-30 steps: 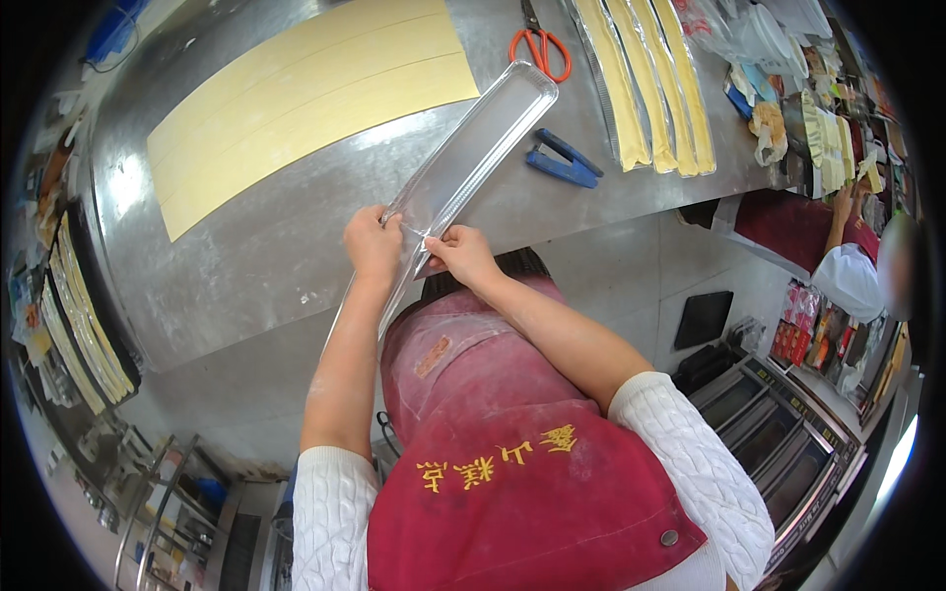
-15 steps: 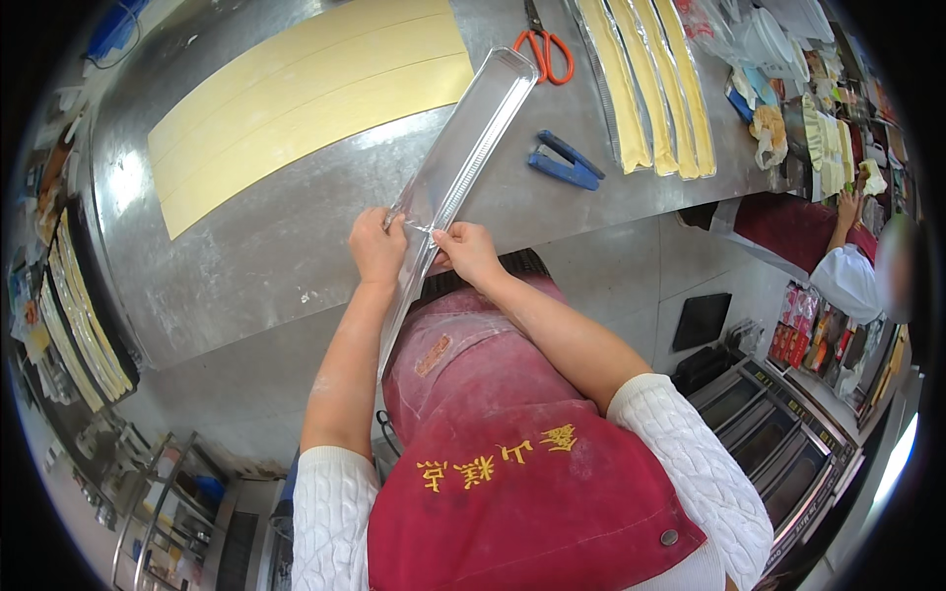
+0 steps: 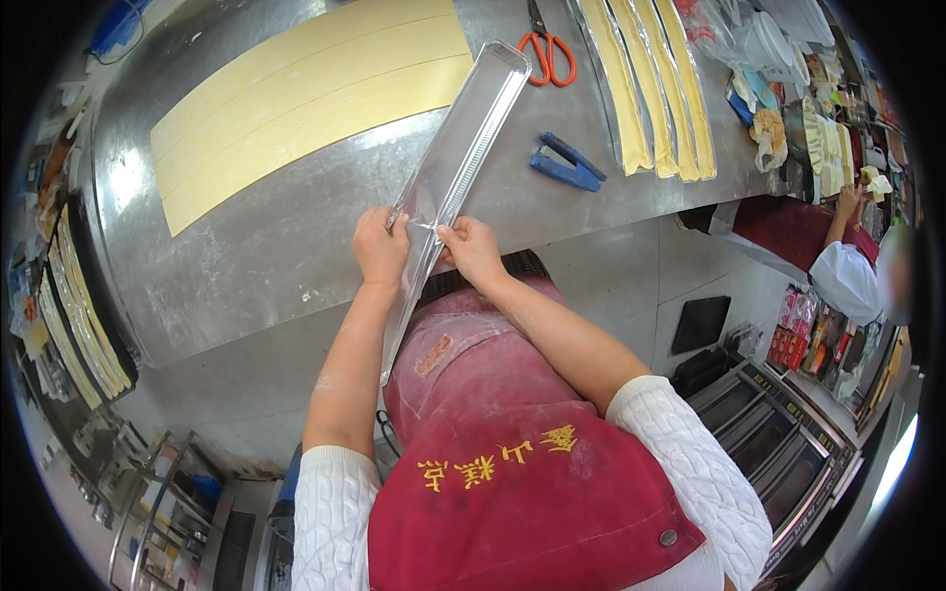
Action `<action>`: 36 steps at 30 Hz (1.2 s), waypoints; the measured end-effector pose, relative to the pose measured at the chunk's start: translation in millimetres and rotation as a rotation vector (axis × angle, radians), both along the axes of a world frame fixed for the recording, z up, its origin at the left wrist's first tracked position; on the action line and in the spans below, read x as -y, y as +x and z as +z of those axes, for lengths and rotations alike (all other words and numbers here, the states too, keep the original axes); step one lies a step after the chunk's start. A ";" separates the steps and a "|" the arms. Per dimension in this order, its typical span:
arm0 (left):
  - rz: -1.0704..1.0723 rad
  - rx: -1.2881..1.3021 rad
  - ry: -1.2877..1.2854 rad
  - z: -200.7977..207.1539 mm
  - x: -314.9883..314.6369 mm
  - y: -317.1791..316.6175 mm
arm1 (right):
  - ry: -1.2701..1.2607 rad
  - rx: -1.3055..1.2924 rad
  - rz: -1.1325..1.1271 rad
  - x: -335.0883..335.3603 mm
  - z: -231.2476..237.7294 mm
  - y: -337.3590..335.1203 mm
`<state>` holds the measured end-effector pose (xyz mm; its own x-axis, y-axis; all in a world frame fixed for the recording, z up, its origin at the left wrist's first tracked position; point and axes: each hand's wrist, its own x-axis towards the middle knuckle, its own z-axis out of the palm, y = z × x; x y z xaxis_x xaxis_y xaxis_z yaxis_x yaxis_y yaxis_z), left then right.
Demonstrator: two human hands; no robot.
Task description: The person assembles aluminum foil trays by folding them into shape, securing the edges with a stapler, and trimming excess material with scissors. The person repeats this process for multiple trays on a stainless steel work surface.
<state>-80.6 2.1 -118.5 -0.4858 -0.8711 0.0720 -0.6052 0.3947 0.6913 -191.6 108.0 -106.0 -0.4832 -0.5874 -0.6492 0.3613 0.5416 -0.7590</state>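
Note:
A long, narrow foil tray [image 3: 461, 128] slants over the table's front edge, its lower end reaching down to my apron. My left hand [image 3: 379, 244] pinches the tray's left rim near the middle. Across from it, my right hand [image 3: 473, 251] is closed on the right rim. The foil is creased between my two hands. Beyond the tray's far end lie scissors with orange handles [image 3: 548, 57]. To its right rests a blue stapler-like tool [image 3: 568, 163]. A large yellow dough sheet [image 3: 315, 103], marked by lengthwise lines, is spread at the left.
Several foil trays lined with yellow dough [image 3: 645, 94] sit at the right of the metal table [image 3: 246, 286]. More filled trays [image 3: 84, 305] stand at the far left. A co-worker's hand [image 3: 849, 202] shows at the right, above an oven-like unit [image 3: 778, 424].
The tray's far end has shifted slightly left, away from the scissors. Both my hands keep their hold on the rims, nearly in the same place.

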 end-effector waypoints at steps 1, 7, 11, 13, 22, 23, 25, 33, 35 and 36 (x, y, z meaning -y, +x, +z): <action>-0.002 -0.001 -0.009 0.5 -0.2 -0.2 | -0.014 0.013 -0.007 -0.2 0.5 -0.6; 0.003 -0.016 0.009 0.6 -1.4 -2.2 | 0.004 -0.019 -0.016 2.1 2.7 -1.9; 0.011 -0.010 0.069 3.9 -0.7 -4.9 | 0.003 -0.042 -0.006 2.0 2.3 -2.0; 0.025 -0.035 0.057 3.5 -0.4 -5.4 | 0.010 -0.050 -0.003 3.0 7.6 -1.9; 0.056 0.040 0.141 13.6 -2.8 -11.0 | 0.016 -0.052 0.009 0.7 6.0 -2.3; 0.056 0.057 0.138 15.6 -3.1 -11.8 | 0.018 -0.049 0.005 0.9 6.1 -2.4; 0.046 0.080 0.099 15.5 -3.4 -12.1 | 0.019 -0.042 0.001 2.4 6.7 -2.5; -0.047 0.150 -0.064 16.9 -5.7 -15.0 | -0.010 -0.081 0.013 3.4 1.1 -2.5; -0.042 0.137 -0.066 13.5 -4.3 -13.8 | -0.012 -0.090 0.024 3.4 0.7 -3.0; -0.014 0.084 0.035 13.8 -2.7 -12.2 | -0.014 -0.098 0.031 2.7 0.8 -3.6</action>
<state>-92.8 4.8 -104.7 -0.5013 -0.8653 -0.0003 -0.6563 0.3799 0.6518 -195.2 105.3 -105.3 -0.5255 -0.6117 -0.5913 0.2684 0.5404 -0.7975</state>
